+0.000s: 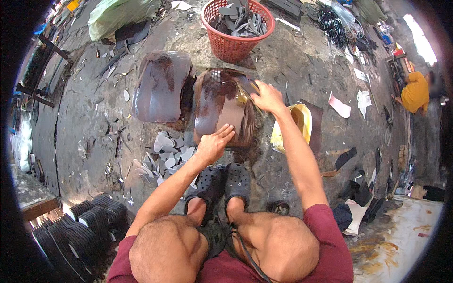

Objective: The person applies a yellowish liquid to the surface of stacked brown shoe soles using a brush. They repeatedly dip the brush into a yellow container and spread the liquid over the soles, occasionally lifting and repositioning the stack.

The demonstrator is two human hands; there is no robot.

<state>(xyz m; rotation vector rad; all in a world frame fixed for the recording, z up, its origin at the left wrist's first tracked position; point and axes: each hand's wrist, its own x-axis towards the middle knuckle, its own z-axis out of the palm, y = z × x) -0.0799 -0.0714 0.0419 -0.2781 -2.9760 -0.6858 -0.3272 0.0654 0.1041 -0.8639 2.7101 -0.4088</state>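
Knees and black clogs (224,181) sit closest, w/ both arms reaching fwd to a glossy brown sheet (222,106) on the floor. Left hand (214,144) lies flat, fingers spread, pressing its near edge. Right hand (267,97) is closed on a brush (250,89) at the far-right corner. Just right of that hand: yellow pot (295,125). Left of the sheet, a second brown sheet (160,85); grey sole cutouts (167,158) by the left wrist. Beyond: red basket (222,45).
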